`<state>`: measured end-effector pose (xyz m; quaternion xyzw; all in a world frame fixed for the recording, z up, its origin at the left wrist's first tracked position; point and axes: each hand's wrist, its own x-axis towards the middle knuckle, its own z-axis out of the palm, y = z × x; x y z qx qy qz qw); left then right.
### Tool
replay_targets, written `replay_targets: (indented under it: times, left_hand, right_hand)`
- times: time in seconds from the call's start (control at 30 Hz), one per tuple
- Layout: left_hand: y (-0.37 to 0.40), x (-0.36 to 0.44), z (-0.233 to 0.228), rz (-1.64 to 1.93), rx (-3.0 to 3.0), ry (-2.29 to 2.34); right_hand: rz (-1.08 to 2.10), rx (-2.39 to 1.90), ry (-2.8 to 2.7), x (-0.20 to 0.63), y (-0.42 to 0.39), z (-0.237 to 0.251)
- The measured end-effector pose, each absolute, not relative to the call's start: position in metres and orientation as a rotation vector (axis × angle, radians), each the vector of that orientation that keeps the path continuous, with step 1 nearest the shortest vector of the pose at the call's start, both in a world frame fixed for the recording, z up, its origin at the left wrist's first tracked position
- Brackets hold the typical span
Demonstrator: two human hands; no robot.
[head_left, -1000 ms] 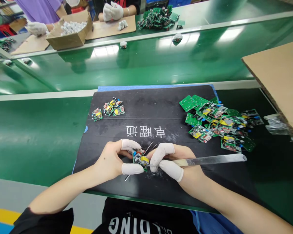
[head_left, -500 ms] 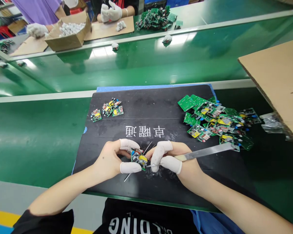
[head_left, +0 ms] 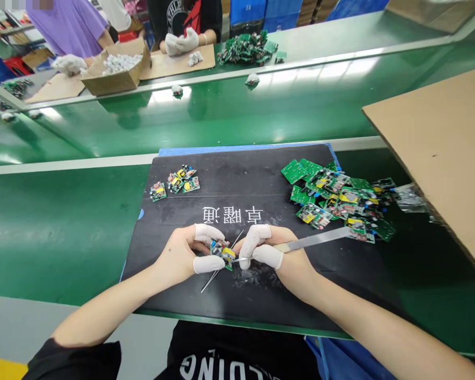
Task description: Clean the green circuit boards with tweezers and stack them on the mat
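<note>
My left hand (head_left: 184, 253), with white finger cots on thumb and forefinger, pinches a small circuit board (head_left: 223, 254) by its edges. The board carries yellow, blue and silver parts and faces up, slightly tilted. My right hand (head_left: 267, 250), also in finger cots, grips a flat metal strip tool (head_left: 316, 240) with a pale wrapped middle. Its wide end points back to the right; its thin tip reaches the board's right edge, and I cannot tell whether it touches. A thin metal rod-like tool (head_left: 209, 281) lies on the black mat (head_left: 237, 179) beneath the board.
Several boards (head_left: 174, 182) lie at the mat's far left, and a larger pile (head_left: 336, 198) at right. A cardboard sheet (head_left: 439, 137) juts in at right. White-topped boards (head_left: 252, 79) sit on the green conveyor (head_left: 221, 116). Two gloved co-workers sit beyond, by a carton (head_left: 116, 79).
My view has tilted up a little. The white-topped boards on the conveyor have moved left. Both hands still hold the board and the tool, in almost the same pose.
</note>
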<state>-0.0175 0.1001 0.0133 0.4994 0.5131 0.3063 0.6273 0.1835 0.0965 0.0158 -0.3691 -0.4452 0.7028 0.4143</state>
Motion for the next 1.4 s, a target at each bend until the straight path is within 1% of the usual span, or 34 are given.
replay_targets:
  times: [0.17, 0.37, 0.57, 0.63, 0.77, 0.83, 1.0, 1.17, 1.3, 1.4]
  left_hand:
    - [0.105, -0.019, 0.012, 0.791, 1.168, 1.106]
    - [0.118, -0.030, 0.015, 1.047, 1.162, 1.164]
    - [0.120, -0.029, 0.010, 1.066, 1.053, 1.139]
    - [0.120, -0.026, 0.009, 1.049, 1.057, 1.102]
    - [0.119, -0.025, 0.009, 1.022, 1.099, 0.985]
    - [0.118, -0.026, 0.009, 1.033, 1.119, 0.938]
    - [0.107, -0.027, 0.009, 1.068, 1.213, 0.934]
    - [0.095, -0.025, 0.011, 1.122, 1.425, 0.895]
    - [0.094, -0.026, 0.012, 1.143, 1.538, 0.837]
    - [0.094, -0.027, 0.011, 1.131, 1.512, 0.842]
  right_hand:
    - [1.677, -0.830, -1.104, 0.181, 0.097, 0.013]
    - [1.458, -1.111, -1.395, 0.175, 0.092, 0.013]
    - [1.253, -1.216, -1.795, 0.161, 0.091, -0.001]
    - [1.269, -1.227, -1.814, 0.158, 0.094, -0.002]
    - [1.382, -1.104, -1.773, 0.162, 0.099, 0.005]
    - [1.314, -1.085, -1.767, 0.170, 0.099, 0.012]
    - [1.003, -0.956, -1.535, 0.187, 0.093, 0.023]
    - [1.072, -0.789, -1.532, 0.184, 0.080, 0.028]
    - [1.021, -0.699, -1.643, 0.181, 0.078, 0.034]
    - [0.996, -0.698, -1.727, 0.182, 0.080, 0.035]
